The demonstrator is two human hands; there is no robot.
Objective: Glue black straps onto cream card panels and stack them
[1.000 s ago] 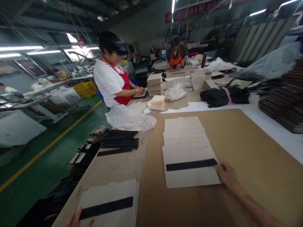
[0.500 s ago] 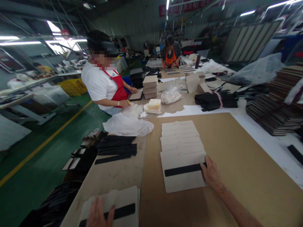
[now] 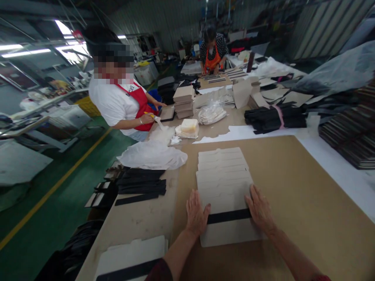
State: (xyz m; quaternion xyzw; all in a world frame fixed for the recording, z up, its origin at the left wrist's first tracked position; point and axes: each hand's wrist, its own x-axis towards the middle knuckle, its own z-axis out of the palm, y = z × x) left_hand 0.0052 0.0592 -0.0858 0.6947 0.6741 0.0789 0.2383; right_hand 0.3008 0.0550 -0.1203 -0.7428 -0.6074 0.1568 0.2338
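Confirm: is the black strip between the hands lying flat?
Flat: black strip runs straight across the card, left hand and right hand at its ends.

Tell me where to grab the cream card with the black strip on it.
Probably its near edge, from your side: the cream card lies flat and thin, that edge is bare below the black strip, while the far edge meets the row of cards.

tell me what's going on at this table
The person's left hand and right hand press flat on the ends of a black strip lying across the nearest pale card in an overlapping row on the brown board. More black strips lie stacked to the left. A co-worker in a red apron stands beyond.
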